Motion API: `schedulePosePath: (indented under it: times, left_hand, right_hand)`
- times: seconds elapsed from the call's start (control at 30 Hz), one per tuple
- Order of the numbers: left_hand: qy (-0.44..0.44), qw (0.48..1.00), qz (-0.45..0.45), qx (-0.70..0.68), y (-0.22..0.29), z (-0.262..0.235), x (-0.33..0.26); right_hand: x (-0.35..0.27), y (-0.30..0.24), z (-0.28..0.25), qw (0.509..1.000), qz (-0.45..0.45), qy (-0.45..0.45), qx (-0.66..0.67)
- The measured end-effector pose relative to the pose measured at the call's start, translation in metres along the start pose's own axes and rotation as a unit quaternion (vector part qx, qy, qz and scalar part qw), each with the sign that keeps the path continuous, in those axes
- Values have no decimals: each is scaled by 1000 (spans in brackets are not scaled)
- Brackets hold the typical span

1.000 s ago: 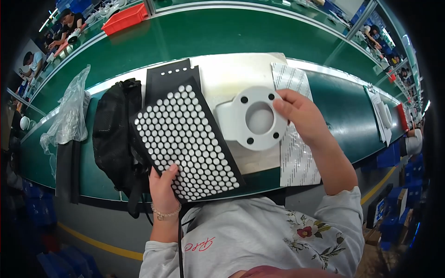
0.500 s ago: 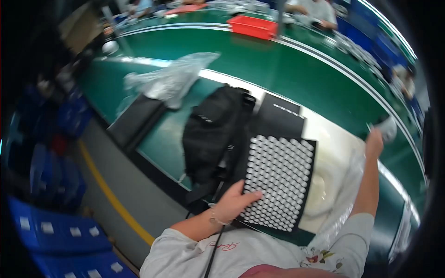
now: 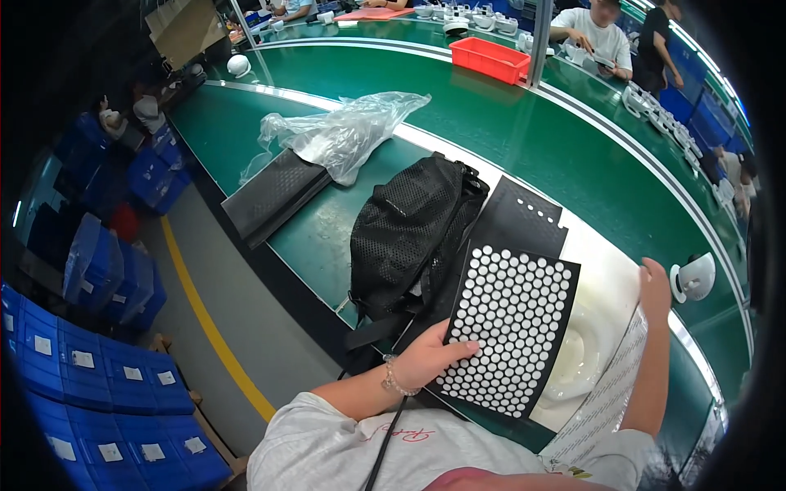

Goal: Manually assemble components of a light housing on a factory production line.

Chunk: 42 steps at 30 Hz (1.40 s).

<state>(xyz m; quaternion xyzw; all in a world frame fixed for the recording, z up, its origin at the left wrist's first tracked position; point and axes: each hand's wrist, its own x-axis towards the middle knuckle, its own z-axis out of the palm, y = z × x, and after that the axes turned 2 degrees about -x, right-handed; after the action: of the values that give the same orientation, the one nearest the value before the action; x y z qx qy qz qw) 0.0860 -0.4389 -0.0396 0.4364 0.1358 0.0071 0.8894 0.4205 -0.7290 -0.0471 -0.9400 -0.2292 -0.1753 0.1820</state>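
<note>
My left hand [image 3: 430, 358] grips the left edge of a black sheet [image 3: 573, 288] covered in rows of round white pads [image 3: 512, 327], thumb on top. My right hand [image 3: 653, 288] is stretched out at the right edge of the white work surface, fingers loosely bent, with nothing visible in them. Just right of it, apart from the fingers, a white dome-shaped device [image 3: 694, 277] stands on the green surface. A printed backing sheet [image 3: 602, 401] lies along my right forearm. Beyond the padded sheet is another black sheet [image 3: 512, 221] bearing a few white pads.
A black mesh bag [image 3: 409, 229] lies left of the sheets. Farther left are a black folded sheet stack [image 3: 274, 200] and a clear plastic bag [image 3: 352, 131]. A red bin [image 3: 490, 60] stands on the far green belt. Blue crates [image 3: 74, 368] fill the lower left. Other people work across the belt.
The view has swung, shifting the scene to the right. My right hand has come away from the white dome-shaped device, which now stands beside it. My left hand keeps its grip on the padded sheet.
</note>
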Motion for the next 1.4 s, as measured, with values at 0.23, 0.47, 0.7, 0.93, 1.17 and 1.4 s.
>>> schedulePosePath:
  times: [0.23,0.47,0.7,0.93,1.17,1.4]
  left_hand:
    - [12,999,46,2,1,6,-5]
    - [-96,973,87,192,-19,32,-7]
    - [-90,916,178,347,47,5,-44]
    - [225,829,313,406,128,-99,-20]
    - [318,501,339,730,187,-168,87]
    - [262,405,261,836,191,-196,155]
  right_hand:
    - [-91,-152,-25,743,3,-271,612]
    - [-109,-148,-32,713,54,-368,595]
    - [-102,-150,-30,662,182,-241,686]
    - [-96,-151,-31,656,200,-260,680]
    - [-95,-153,-31,659,218,-261,671]
    - [-99,-146,-26,662,226,-277,659]
